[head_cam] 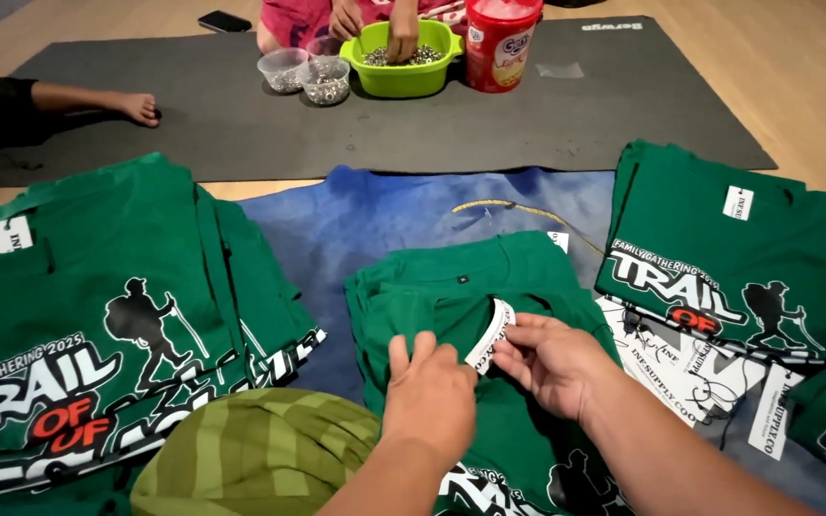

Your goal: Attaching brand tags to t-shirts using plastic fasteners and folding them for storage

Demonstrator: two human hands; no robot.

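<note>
Currently tagging: right hand (552, 361) pinching white tag (489, 334) at collar of middle shirt (489, 401) on blue cloth (375, 220); left hand (429, 392) flat, pressing fabric. Next, probably: fix tag squarely, steady pressure.

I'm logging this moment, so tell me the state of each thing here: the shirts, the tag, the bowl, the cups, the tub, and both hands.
Left hand: pressing flat on the middle shirt.
Right hand: pinching the white tag.
White tag: curled, lifted off the fabric.
Middle shirt: folded.
Left shirts: stacked, print up.
Right shirts: stacked, print up.
Green bowl: holds small metal pieces, another person's hand inside.
Clear cups: partly filled.
Red tub: upright.
</note>
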